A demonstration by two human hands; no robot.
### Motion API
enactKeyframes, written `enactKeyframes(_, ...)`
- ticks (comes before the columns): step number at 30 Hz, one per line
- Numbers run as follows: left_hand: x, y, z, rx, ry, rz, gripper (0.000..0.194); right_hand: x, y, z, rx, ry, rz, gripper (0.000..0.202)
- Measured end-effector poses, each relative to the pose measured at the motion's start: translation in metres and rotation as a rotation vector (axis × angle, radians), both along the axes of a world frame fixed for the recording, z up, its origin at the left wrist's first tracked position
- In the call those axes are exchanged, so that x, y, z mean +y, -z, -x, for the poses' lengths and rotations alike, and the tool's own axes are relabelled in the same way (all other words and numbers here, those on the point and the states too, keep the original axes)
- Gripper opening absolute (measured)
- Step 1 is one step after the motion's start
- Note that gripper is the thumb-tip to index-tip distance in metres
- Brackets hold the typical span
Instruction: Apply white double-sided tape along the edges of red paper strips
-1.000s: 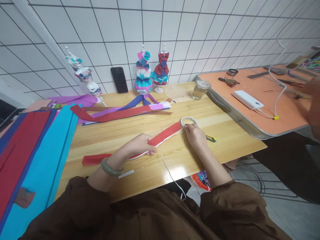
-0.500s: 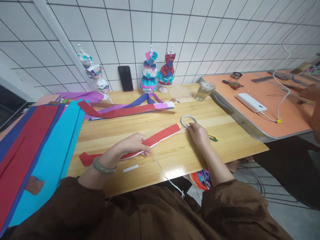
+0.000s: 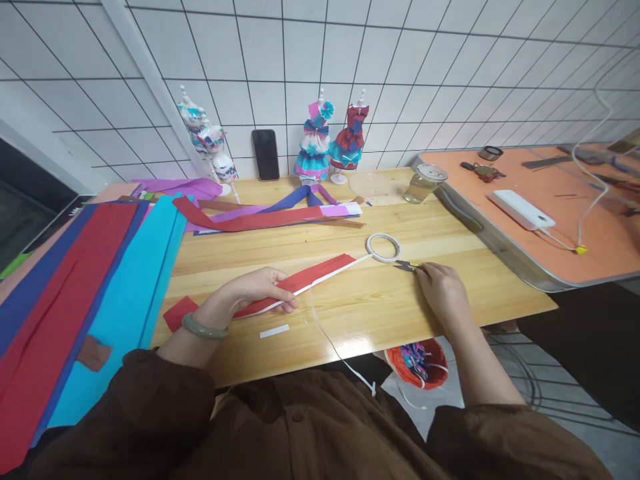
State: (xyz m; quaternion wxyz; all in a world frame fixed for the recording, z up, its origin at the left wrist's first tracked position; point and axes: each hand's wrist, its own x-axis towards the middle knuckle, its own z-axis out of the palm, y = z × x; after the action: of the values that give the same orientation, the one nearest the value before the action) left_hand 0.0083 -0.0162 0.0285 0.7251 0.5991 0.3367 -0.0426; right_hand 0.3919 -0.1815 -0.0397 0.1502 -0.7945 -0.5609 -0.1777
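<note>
My left hand (image 3: pixel 263 290) is closed on a red crepe paper strip (image 3: pixel 320 272), which slants up to the right above the wooden table. White double-sided tape (image 3: pixel 333 273) runs along the strip's lower edge and stretches on to a tape roll (image 3: pixel 383 248) lying flat. A thin white backing ribbon (image 3: pixel 325 327) peels away and dangles over the front edge. To the right of the roll, my right hand (image 3: pixel 443 293) has its fingers closed round the handle of small snips (image 3: pixel 407 265). Their dark blades point left; the handle is mostly hidden.
Coloured crepe sheets (image 3: pixel 135 267) cover the left side. Further strips (image 3: pixel 260 219) lie behind my hands. Along the wall stand dressed miniature dress forms (image 3: pixel 314 143), a phone (image 3: pixel 265 155) and a lidded cup (image 3: pixel 424 183). An orange table (image 3: pixel 530 200) adjoins at right.
My right hand has let go of the tape roll and moved right, onto the snips. The roll now rests free on the table. My left hand still grips the red strip.
</note>
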Motion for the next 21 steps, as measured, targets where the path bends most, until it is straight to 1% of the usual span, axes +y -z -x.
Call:
enactKeyframes(3,0.002,0.002,0.0,0.005,0.0,0.013,0.04,-0.007,0.001,-0.002,-0.076,-0.034,0.111,0.029)
enactKeyframes(7,0.003,0.003,-0.001,0.018,0.005,0.017,0.041,-0.013,-0.007,0.007,-0.161,-0.039,0.222,0.035)
enactKeyframes(9,0.003,0.002,-0.001,0.017,0.01,0.015,0.038,-0.016,-0.012,0.011,-0.165,0.009,0.265,0.034)
enactKeyframes(12,0.002,-0.001,0.001,0.025,0.026,-0.032,0.031,-0.023,-0.017,0.012,-0.13,0.104,0.318,0.031)
enactKeyframes(15,-0.001,-0.005,0.001,0.032,0.02,-0.103,0.029,-0.029,-0.021,0.011,-0.057,0.241,0.332,0.027)
enactKeyframes(17,-0.003,-0.007,0.001,0.027,0.017,-0.151,0.029,-0.033,-0.026,0.011,0.045,0.367,0.295,0.024)
enactKeyframes(18,-0.004,-0.007,0.0,0.035,0.012,-0.181,0.029,-0.033,-0.028,0.012,0.133,0.425,0.243,0.023)
enactKeyframes(19,-0.005,-0.007,0.0,0.053,0.0,-0.221,0.03,-0.033,-0.03,0.014,0.274,0.459,0.153,0.021)
enactKeyframes(20,-0.006,-0.008,-0.001,0.076,-0.012,-0.277,0.03,-0.032,-0.033,0.018,0.453,0.464,0.038,0.021)
enactKeyframes(21,-0.007,-0.008,-0.001,0.104,-0.023,-0.349,0.028,-0.03,-0.034,0.022,0.642,0.439,-0.082,0.022)
